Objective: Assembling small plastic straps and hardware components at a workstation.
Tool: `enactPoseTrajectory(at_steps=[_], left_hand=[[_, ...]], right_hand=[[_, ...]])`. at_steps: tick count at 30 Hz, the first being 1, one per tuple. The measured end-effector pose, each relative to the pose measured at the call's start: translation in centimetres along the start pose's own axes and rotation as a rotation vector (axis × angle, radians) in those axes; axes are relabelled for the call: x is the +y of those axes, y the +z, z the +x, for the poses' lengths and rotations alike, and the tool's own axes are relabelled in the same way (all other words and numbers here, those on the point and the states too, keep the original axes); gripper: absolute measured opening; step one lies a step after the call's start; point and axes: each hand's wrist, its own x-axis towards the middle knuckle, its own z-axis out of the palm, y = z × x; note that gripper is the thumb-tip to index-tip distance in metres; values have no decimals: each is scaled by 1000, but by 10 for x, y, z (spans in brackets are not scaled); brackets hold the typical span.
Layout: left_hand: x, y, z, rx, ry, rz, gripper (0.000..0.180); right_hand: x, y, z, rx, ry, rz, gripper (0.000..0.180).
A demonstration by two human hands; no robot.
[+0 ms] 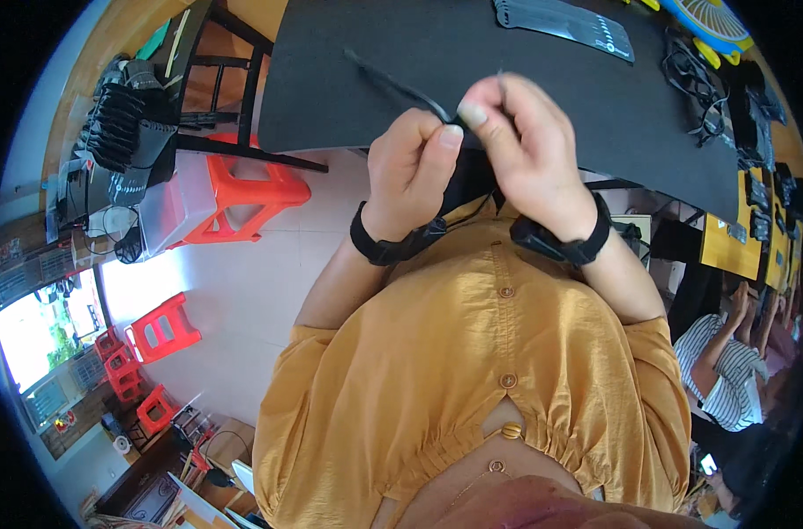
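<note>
A thin black cord (399,86) runs from the far left down into my fingers above the near edge of the black table (322,97). My left hand (412,172) pinches it between thumb and forefinger. My right hand (535,145), slightly blurred, is closed with its thumb pressed to the forefinger beside the left fingertips, where the cord's other part is hidden. Both wrists wear black straps.
Flat dark grey packages (564,26) lie at the table's far side. Right of them are tangled black cables (697,84) and a blue-and-yellow fan (710,25). A red stool (251,189) stands left of the table. People (723,361) work at the right.
</note>
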Motion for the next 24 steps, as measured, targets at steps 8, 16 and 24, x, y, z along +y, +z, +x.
enactPoseTrajectory(at_steps=[8, 16, 24], left_hand=[[13, -4, 2, -34, -383, 216, 20], [28, -1, 14, -93, -404, 41, 15], [27, 1, 8, -198, -339, -133, 22]], right_hand=[[20, -16, 17, -97, -107, -118, 14], [2, -24, 4, -203, -38, 108, 25], [22, -14, -2, -110, -155, 220, 24]])
